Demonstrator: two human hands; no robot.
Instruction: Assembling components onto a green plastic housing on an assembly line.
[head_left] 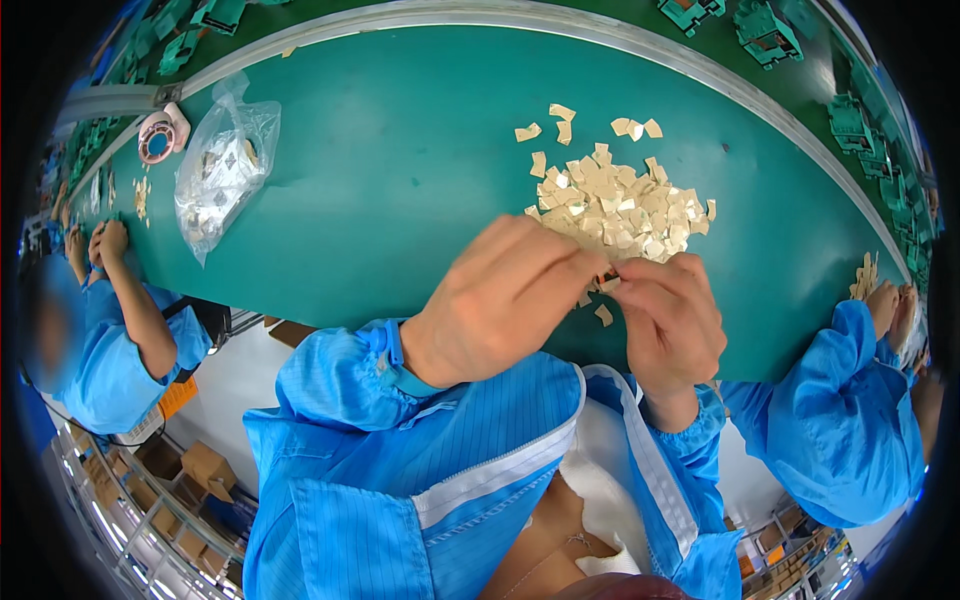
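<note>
Small dark piece (608, 277) sits b/w your L hand (500, 300) & R hand (672, 325), fingertips of both pinched on it, at near edge of tan-chip pile (622, 205), above desk (400, 130); direction & long axis: can't tell.

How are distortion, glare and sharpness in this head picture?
Head view: fisheye bends the metal rail; white glare streaks the clear plastic bag; cream-coloured pieces look fairly sharp, but the small part between left hand and right hand is indistinct.

Papery-looking pieces (628, 208), glossy plastic bag (222, 180)
</note>
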